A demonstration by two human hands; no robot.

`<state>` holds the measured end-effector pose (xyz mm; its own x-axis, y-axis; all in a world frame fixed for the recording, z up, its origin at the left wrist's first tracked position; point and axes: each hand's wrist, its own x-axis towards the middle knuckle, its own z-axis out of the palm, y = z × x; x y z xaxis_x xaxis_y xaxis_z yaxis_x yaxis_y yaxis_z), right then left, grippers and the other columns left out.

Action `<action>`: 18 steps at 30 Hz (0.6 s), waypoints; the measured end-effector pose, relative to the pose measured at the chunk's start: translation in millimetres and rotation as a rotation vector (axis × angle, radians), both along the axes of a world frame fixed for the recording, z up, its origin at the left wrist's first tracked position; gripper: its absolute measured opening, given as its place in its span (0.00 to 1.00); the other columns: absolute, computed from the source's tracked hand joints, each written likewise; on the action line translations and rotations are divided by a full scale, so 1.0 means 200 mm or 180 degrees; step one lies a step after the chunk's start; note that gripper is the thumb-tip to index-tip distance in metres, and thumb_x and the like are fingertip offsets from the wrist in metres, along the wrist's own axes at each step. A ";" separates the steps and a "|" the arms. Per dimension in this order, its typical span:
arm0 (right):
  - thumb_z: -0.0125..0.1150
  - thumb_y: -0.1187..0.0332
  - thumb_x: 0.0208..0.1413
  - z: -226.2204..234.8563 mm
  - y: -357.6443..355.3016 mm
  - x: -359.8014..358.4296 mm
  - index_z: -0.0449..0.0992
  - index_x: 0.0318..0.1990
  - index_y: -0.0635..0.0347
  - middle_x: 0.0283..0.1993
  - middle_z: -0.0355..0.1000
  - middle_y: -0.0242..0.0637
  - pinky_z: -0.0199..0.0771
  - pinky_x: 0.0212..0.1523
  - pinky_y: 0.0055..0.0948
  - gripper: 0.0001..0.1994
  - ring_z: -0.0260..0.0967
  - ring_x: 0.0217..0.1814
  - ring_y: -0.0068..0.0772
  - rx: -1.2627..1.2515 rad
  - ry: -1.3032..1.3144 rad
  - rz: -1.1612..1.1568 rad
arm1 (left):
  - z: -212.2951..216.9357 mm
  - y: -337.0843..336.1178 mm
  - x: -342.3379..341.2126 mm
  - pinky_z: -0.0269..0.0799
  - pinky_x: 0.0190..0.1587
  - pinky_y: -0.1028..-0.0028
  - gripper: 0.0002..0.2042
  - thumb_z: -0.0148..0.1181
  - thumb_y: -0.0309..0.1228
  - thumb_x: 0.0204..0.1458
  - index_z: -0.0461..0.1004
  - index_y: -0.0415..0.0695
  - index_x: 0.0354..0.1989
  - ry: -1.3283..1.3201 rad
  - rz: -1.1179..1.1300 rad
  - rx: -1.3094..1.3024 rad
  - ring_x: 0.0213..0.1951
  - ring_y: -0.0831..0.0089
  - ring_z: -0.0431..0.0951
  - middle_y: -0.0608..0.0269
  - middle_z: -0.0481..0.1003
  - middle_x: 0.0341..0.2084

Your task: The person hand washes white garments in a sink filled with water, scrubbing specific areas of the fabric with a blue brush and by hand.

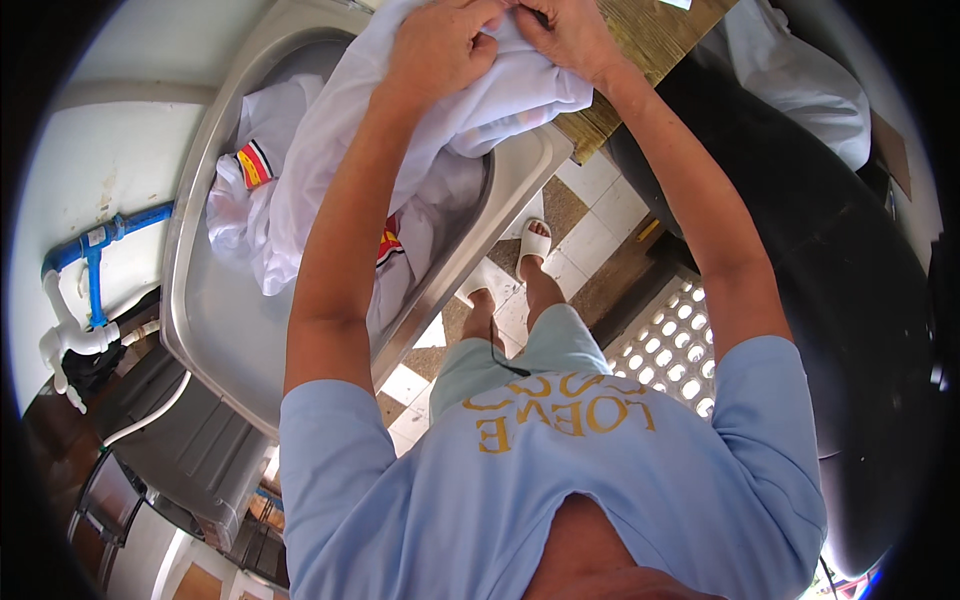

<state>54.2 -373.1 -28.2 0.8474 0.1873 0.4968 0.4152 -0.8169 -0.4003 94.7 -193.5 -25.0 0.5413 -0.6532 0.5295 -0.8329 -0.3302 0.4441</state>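
Both hands are at the top edge of the view, close together on a wet-looking white garment [340, 130]. My left hand [440, 48] is closed, its fingers curled into the bunched cloth. My right hand [572, 40] pinches the same cloth just to the right, with some fingertips cut off by the frame's edge. The cloth drapes down into a grey sink basin [172, 290]. More white fabric with a striped red, yellow and black trim [255, 165] lies heaped in the basin.
A wooden board [660, 40] adjoins the sink at the upper right. Blue pipe and a white tap [75, 335] are on the left wall. A large black rounded object [800, 260] stands on the right. Below are tiled floor [590, 175] and a white perforated panel [665, 345].
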 end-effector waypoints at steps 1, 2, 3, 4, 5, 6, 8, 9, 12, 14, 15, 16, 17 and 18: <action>0.53 0.72 0.47 0.00 0.00 0.00 0.73 0.33 0.58 0.30 0.67 0.40 0.64 0.31 0.40 0.06 0.67 0.34 0.46 0.0032 0.0055 0.0025 | 0.01 -0.01 -0.01 0.65 0.30 0.58 0.07 0.55 0.23 0.35 0.71 0.44 0.26 -0.0075 -0.0031 -0.0110 0.27 0.53 0.70 0.54 0.68 0.21; 0.53 0.72 0.47 0.01 0.00 -0.01 0.73 0.34 0.58 0.31 0.67 0.40 0.65 0.31 0.40 0.06 0.67 0.34 0.47 0.0064 0.0111 0.0050 | 0.02 -0.02 -0.02 0.65 0.29 0.58 0.07 0.54 0.23 0.34 0.70 0.43 0.25 -0.0149 -0.0062 -0.0220 0.26 0.53 0.70 0.54 0.68 0.20; 0.53 0.72 0.47 0.01 -0.01 -0.01 0.73 0.34 0.58 0.31 0.67 0.40 0.65 0.32 0.40 0.06 0.67 0.34 0.47 0.0095 0.0168 0.0073 | 0.02 -0.02 -0.02 0.64 0.29 0.59 0.06 0.54 0.23 0.34 0.70 0.43 0.24 -0.0222 -0.0094 -0.0330 0.26 0.53 0.70 0.54 0.67 0.20; 0.53 0.72 0.47 0.01 -0.01 -0.01 0.73 0.34 0.58 0.31 0.67 0.41 0.65 0.31 0.40 0.06 0.67 0.34 0.47 0.0050 0.0170 0.0071 | 0.01 -0.02 -0.01 0.65 0.33 0.58 0.10 0.56 0.25 0.35 0.71 0.44 0.30 -0.0057 -0.0031 -0.0028 0.30 0.53 0.71 0.53 0.69 0.24; 0.53 0.72 0.47 0.01 -0.01 -0.01 0.73 0.34 0.58 0.31 0.68 0.41 0.65 0.31 0.40 0.06 0.67 0.34 0.48 0.0020 0.0168 0.0076 | -0.02 0.00 0.02 0.67 0.36 0.57 0.15 0.58 0.28 0.35 0.71 0.45 0.36 0.0107 0.0039 0.0288 0.34 0.53 0.72 0.52 0.71 0.28; 0.53 0.72 0.47 0.01 0.00 0.00 0.73 0.34 0.58 0.32 0.68 0.41 0.65 0.31 0.40 0.07 0.67 0.34 0.48 -0.0011 0.0166 0.0079 | -0.05 0.01 0.04 0.68 0.40 0.56 0.20 0.61 0.31 0.36 0.72 0.46 0.42 0.0273 0.0110 0.0602 0.39 0.52 0.73 0.51 0.73 0.31; 0.53 0.72 0.47 0.00 0.00 -0.01 0.74 0.35 0.58 0.31 0.67 0.42 0.66 0.32 0.40 0.07 0.67 0.34 0.49 0.0042 0.0141 0.0089 | -0.09 0.01 0.03 0.69 0.34 0.62 0.13 0.57 0.28 0.39 0.73 0.50 0.36 -0.0043 0.0142 0.0197 0.32 0.59 0.74 0.60 0.72 0.27; 0.52 0.72 0.47 0.01 0.00 -0.01 0.74 0.35 0.57 0.30 0.67 0.43 0.66 0.32 0.40 0.07 0.67 0.34 0.49 0.0069 0.0128 0.0096 | -0.11 0.01 0.03 0.69 0.31 0.65 0.10 0.55 0.26 0.40 0.74 0.52 0.33 -0.0201 0.0159 -0.0005 0.28 0.62 0.74 0.64 0.71 0.25; 0.51 0.72 0.50 0.03 0.02 -0.01 0.74 0.33 0.59 0.32 0.71 0.39 0.68 0.33 0.36 0.05 0.69 0.35 0.43 -0.0158 0.0221 0.0025 | -0.13 0.01 0.05 0.66 0.30 0.64 0.12 0.54 0.23 0.41 0.72 0.48 0.36 -0.0222 -0.0009 -0.0126 0.27 0.60 0.71 0.60 0.69 0.24; 0.54 0.73 0.50 -0.04 0.00 0.01 0.76 0.37 0.56 0.33 0.70 0.36 0.69 0.32 0.32 0.07 0.69 0.33 0.40 0.0086 0.0128 0.0015 | -0.13 0.00 0.04 0.66 0.30 0.64 0.11 0.53 0.23 0.40 0.72 0.48 0.35 -0.0218 -0.0043 -0.0034 0.27 0.59 0.71 0.60 0.69 0.24; 0.56 0.73 0.51 -0.07 -0.01 0.01 0.77 0.40 0.54 0.33 0.70 0.34 0.69 0.32 0.31 0.09 0.69 0.32 0.38 0.0207 0.0084 0.0008 | -0.13 0.00 0.04 0.66 0.30 0.64 0.11 0.53 0.23 0.40 0.72 0.48 0.35 -0.0213 -0.0062 0.0011 0.28 0.59 0.71 0.60 0.69 0.24; 0.56 0.73 0.51 -0.07 0.00 0.01 0.77 0.40 0.55 0.34 0.70 0.34 0.70 0.32 0.30 0.09 0.69 0.32 0.38 0.0201 0.0101 0.0013 | -0.12 0.00 0.04 0.67 0.32 0.64 0.12 0.53 0.24 0.40 0.73 0.49 0.35 -0.0163 0.0006 0.0157 0.29 0.60 0.72 0.61 0.70 0.25; 0.56 0.73 0.51 -0.07 0.00 0.02 0.77 0.40 0.55 0.34 0.70 0.35 0.70 0.33 0.29 0.09 0.69 0.32 0.38 0.0195 0.0118 0.0017 | -0.12 0.01 0.04 0.68 0.33 0.64 0.12 0.54 0.25 0.39 0.73 0.50 0.35 -0.0112 0.0075 0.0301 0.30 0.61 0.74 0.63 0.71 0.25; 0.56 0.72 0.52 -0.07 0.00 0.02 0.77 0.40 0.55 0.34 0.70 0.35 0.71 0.33 0.29 0.09 0.69 0.32 0.38 0.0187 0.0135 0.0021 | -0.12 0.02 0.04 0.70 0.34 0.64 0.13 0.54 0.26 0.39 0.74 0.52 0.36 -0.0060 0.0145 0.0444 0.31 0.63 0.75 0.64 0.73 0.26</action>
